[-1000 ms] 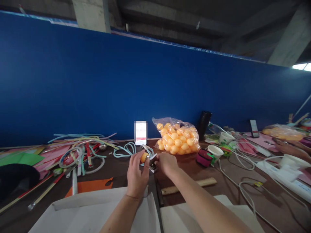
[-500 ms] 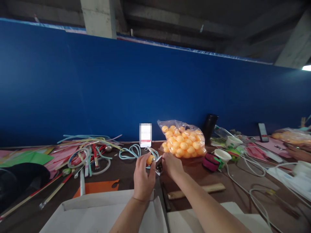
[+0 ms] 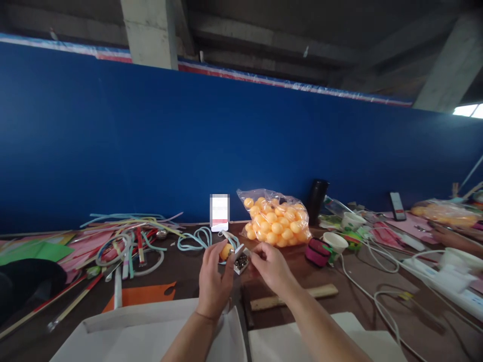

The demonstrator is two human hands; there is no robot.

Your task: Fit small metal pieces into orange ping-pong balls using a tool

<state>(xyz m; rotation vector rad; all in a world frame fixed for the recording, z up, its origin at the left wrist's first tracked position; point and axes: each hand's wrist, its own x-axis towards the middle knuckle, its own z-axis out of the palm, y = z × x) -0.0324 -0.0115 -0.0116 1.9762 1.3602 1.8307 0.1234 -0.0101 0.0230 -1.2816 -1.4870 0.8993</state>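
An orange ping-pong ball (image 3: 225, 252) is gripped between the thumb and fingers of my left hand (image 3: 216, 276). A small shiny spot shows on the ball's right side. Just right of it lies a small open white box (image 3: 237, 272), its lid raised, holding many tiny dark metallic pieces (image 3: 241, 261). At the box's right edge, my right hand (image 3: 272, 266) has thumb and forefinger pinched together. Whatever sits in that pinch is too small to make out. Behind the hands rests a clear bag of orange balls (image 3: 277, 223).
A wooden strip (image 3: 294, 297) lies under my right forearm, and a white carton (image 3: 158, 332) sits in front. Coloured tubes (image 3: 132, 241) pile up at left. Paper cups (image 3: 335, 242), a purple pouch (image 3: 317, 252) and white cables (image 3: 362, 286) stand right. A phone (image 3: 219, 216) leans on the blue partition.
My right hand has drawn back a little from the small box, so its dark contents show more. My left hand keeps the ball. The whole view has shifted slightly.
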